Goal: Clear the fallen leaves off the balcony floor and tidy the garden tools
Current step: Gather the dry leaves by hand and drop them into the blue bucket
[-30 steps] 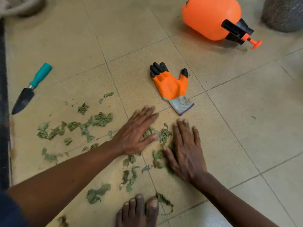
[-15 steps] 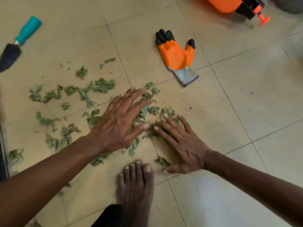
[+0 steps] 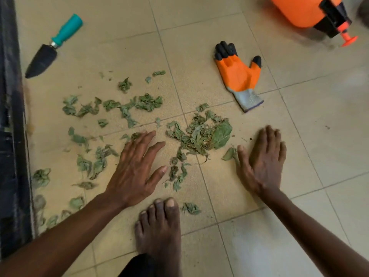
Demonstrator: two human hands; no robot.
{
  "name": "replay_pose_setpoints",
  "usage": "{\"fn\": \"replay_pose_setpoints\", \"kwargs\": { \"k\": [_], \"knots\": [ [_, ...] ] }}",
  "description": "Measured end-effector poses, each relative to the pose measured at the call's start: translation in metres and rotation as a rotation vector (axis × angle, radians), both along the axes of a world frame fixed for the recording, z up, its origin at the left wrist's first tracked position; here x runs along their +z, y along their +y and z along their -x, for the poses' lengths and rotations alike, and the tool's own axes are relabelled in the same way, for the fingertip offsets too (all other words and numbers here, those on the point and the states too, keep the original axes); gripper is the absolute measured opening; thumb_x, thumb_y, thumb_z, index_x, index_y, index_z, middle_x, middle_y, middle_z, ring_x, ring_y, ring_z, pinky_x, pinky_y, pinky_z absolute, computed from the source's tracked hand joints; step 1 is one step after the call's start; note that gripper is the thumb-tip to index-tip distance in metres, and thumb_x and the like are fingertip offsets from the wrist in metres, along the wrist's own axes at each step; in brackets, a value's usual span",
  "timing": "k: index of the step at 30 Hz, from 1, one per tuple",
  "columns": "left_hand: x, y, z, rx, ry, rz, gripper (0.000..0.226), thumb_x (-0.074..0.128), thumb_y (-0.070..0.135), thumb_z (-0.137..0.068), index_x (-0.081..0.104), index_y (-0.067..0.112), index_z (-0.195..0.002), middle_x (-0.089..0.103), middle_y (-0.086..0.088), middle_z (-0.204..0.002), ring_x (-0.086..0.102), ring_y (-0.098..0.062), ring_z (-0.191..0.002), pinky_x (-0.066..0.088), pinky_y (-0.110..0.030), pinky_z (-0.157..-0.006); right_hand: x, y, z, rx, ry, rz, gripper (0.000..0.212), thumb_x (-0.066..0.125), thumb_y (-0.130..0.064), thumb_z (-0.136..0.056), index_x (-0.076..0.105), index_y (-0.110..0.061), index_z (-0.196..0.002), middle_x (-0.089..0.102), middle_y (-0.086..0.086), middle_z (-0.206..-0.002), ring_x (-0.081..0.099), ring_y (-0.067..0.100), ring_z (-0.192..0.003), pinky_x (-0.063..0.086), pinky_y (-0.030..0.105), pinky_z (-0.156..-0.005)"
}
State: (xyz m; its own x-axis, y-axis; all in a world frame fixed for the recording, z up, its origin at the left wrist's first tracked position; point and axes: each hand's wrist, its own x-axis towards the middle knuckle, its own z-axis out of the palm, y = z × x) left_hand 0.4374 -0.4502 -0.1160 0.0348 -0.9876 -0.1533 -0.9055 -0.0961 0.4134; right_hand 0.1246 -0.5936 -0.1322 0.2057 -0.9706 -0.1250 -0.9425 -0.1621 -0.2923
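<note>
Dry green leaves lie scattered over the beige floor tiles, with a gathered heap (image 3: 201,134) between my hands and loose ones (image 3: 111,106) further left. My left hand (image 3: 137,168) rests flat on the floor, fingers spread, just left of the heap. My right hand (image 3: 261,158) lies flat to the right of the heap, its thumb beside a single leaf (image 3: 228,153). Neither hand holds anything. An orange and black garden glove (image 3: 237,76) lies beyond the heap. A black trowel with a teal handle (image 3: 52,47) lies at the far left. An orange pressure sprayer (image 3: 311,11) lies on its side at the top right.
My bare foot (image 3: 159,226) stands on the tile just below the hands. A dark raised edge (image 3: 10,136) runs along the left side of the floor. Bare tiles stretch to the right.
Both hands have moved apart from the middle, leaving a denser heap of leaves between them. The view has shifted, so the trowel and sprayer show more fully.
</note>
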Motion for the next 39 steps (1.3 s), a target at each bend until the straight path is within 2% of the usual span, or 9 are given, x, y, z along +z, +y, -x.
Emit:
{"fn": "replay_pose_setpoints", "kwargs": {
  "k": [7,11,14,18,23,27,30,35,39],
  "knots": [
    [0.003,-0.010,-0.011,-0.035,-0.035,0.036,0.065,0.035,0.056,-0.104,0.034,0.021,-0.159,0.013,-0.003,-0.172,0.007,-0.021,-0.160,0.013,-0.057,-0.127,-0.005,0.007,-0.120,0.380,-0.105,-0.081,0.095,0.010,-0.077,-0.098,-0.010,-0.010,-0.163,-0.013,0.013,-0.171,-0.017,0.024,-0.158,-0.005,0.053,-0.127],
    [0.015,-0.011,0.014,-0.122,-0.039,0.099,0.074,0.041,0.061,-0.101,0.030,0.019,-0.162,0.008,-0.005,-0.174,0.003,-0.023,-0.161,0.010,-0.060,-0.126,-0.005,-0.003,-0.135,0.424,-0.402,-0.075,0.078,0.028,-0.059,-0.105,0.013,-0.010,-0.163,0.013,0.013,-0.171,0.009,0.023,-0.159,0.014,0.050,-0.128],
    [0.015,-0.004,0.043,-0.203,-0.112,0.020,0.103,0.042,0.082,-0.092,0.016,0.016,-0.166,-0.004,-0.007,-0.174,-0.008,-0.024,-0.160,0.005,-0.064,-0.125,-0.008,-0.003,-0.127,0.343,-0.580,-0.005,0.061,0.040,-0.041,-0.107,0.033,-0.007,-0.157,0.033,0.014,-0.161,0.031,0.026,-0.150,0.033,0.050,-0.120],
    [0.004,-0.003,0.056,-0.270,-0.226,-0.075,0.133,0.034,0.103,-0.073,-0.001,0.014,-0.166,-0.020,-0.016,-0.171,-0.018,-0.035,-0.158,0.002,-0.072,-0.120,-0.005,-0.002,-0.125,0.280,-0.719,-0.006,0.049,0.040,-0.031,-0.108,0.044,-0.006,-0.150,0.043,0.012,-0.150,0.041,0.018,-0.141,0.038,0.041,-0.116],
    [-0.012,-0.011,0.066,-0.361,-0.289,-0.018,0.135,0.033,0.103,-0.072,0.001,0.008,-0.163,-0.013,-0.020,-0.171,-0.013,-0.037,-0.158,0.003,-0.074,-0.119,-0.006,-0.005,-0.119,0.269,-0.760,0.013,0.045,0.040,-0.027,-0.107,0.048,-0.004,-0.145,0.047,0.013,-0.144,0.045,0.018,-0.136,0.040,0.035,-0.114],
    [-0.019,-0.048,0.045,-0.076,-0.238,0.024,0.127,0.041,0.097,-0.077,-0.004,0.018,-0.166,-0.014,-0.014,-0.172,-0.012,-0.032,-0.159,-0.003,-0.071,-0.121,-0.010,-0.004,-0.119,0.291,-0.761,0.013,0.050,0.039,-0.034,-0.106,0.048,-0.003,-0.145,0.047,0.013,-0.144,0.045,0.018,-0.136,0.042,0.038,-0.113],
    [-0.020,-0.087,0.013,0.059,-0.253,0.008,0.119,0.029,0.096,-0.079,-0.002,0.022,-0.166,-0.013,-0.012,-0.173,-0.012,-0.030,-0.159,-0.004,-0.069,-0.122,-0.011,-0.004,-0.121,0.327,-0.703,0.004,0.057,0.040,-0.043,-0.105,0.045,-0.004,-0.147,0.043,0.013,-0.148,0.040,0.021,-0.141,0.039,0.043,-0.115],
    [-0.014,-0.102,-0.035,0.225,-0.254,0.079,0.099,0.019,0.087,-0.089,0.010,0.025,-0.166,-0.008,-0.008,-0.174,-0.008,-0.027,-0.160,-0.004,-0.068,-0.123,-0.012,-0.003,-0.128,0.370,-0.431,0.082,0.063,0.043,-0.049,-0.104,0.038,-0.009,-0.152,0.031,0.016,-0.160,0.022,0.031,-0.154,0.026,0.056,-0.121],
    [-0.016,-0.105,-0.078,0.443,-0.176,0.026,0.096,0.022,0.086,-0.089,0.014,0.027,-0.165,-0.012,-0.006,-0.173,-0.011,-0.028,-0.159,0.001,-0.062,-0.126,-0.010,-0.019,-0.137,0.306,-0.185,0.078,0.078,0.028,-0.063,-0.103,0.019,-0.013,-0.161,0.010,0.014,-0.170,-0.004,0.030,-0.159,0.008,0.056,-0.127]
  ]
}}
